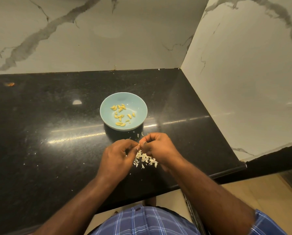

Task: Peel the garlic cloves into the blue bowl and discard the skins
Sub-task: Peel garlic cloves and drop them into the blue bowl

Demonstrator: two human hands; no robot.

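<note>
A small garlic clove (139,145), mostly hidden, is being pinched between the curled fingertips of the left hand (119,158) and the right hand (158,148), which are being held together just above the black bench (57,133). A pile of garlic skins (146,160) is lying beneath the hands. Just beyond them, peeled cloves (121,115) are being held in the blue bowl (138,106). Marble walls (90,39) are closing the corner behind.

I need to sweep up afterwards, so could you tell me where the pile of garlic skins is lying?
In the head view, the garlic skins lie on the black counter, under the two hands, just in front of the blue bowl.
</note>
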